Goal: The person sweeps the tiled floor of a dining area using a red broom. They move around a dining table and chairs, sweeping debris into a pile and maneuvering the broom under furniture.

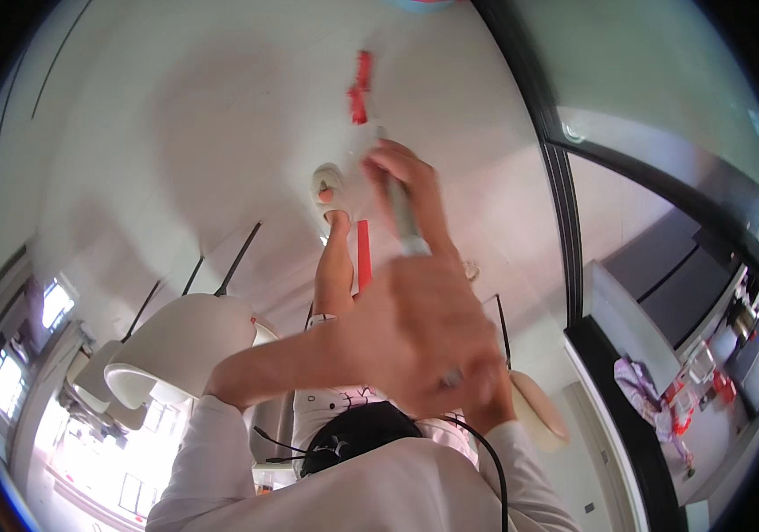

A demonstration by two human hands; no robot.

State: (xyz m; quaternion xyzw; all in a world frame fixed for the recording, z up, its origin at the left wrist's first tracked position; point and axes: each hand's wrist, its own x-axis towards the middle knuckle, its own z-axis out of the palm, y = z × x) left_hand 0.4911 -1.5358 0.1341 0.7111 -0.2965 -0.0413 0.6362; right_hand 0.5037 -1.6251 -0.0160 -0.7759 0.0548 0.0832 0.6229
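Both my hands are around a grey-and-silver pole (pixel 404 211), which runs away from me towards the floor. My left hand (pixel 419 326), blurred, grips its near end close to my body. Farther along the shaft, my right hand (pixel 412 174) has its fingers wrapped around it. Past the right hand, a blurred red piece (pixel 358 90) shows in line with the pole, low over the pale floor (pixel 253 106). Whether it touches the floor, and its exact kind, I cannot tell.
My foot in a white slipper (pixel 327 185) is beside a red strip (pixel 364 249). White chairs (pixel 179 339) with dark legs stand to the left; a beige chair (pixel 539 409) is at right. A black-framed glass sliding door (pixel 555 199) edges the right side.
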